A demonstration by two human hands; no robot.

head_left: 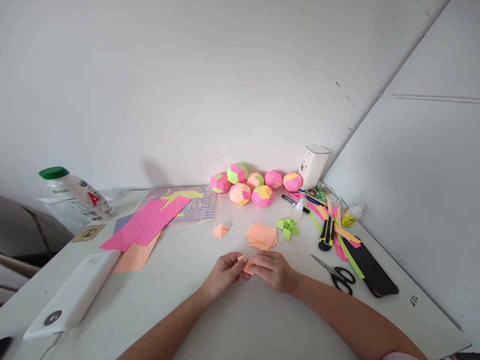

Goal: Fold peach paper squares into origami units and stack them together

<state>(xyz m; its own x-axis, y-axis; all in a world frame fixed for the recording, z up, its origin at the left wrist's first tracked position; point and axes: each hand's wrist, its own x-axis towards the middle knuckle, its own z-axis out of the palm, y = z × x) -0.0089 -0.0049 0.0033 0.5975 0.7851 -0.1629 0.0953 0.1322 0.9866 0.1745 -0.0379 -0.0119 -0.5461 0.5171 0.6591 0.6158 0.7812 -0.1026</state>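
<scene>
Between my hands is a small peach paper piece (246, 265), partly covered by fingers. My left hand (227, 270) pinches it with the thumb on top. From the other side, the fingers of my right hand (274, 270) are closed on its right edge. Just beyond them lies a loose stack of peach paper squares (261, 236). To its left sits a folded peach unit (220, 231), and to its right is a small heap of folded green units (287, 228).
Several paper balls (240, 194) stand along the wall. Scissors (335, 273), a cutter (326, 233), paper strips (350, 250) and a black phone-like slab (371, 270) lie right. Pink sheets (146, 225), a white power-bank-like box (73, 295) and a bottle (77, 192) are left.
</scene>
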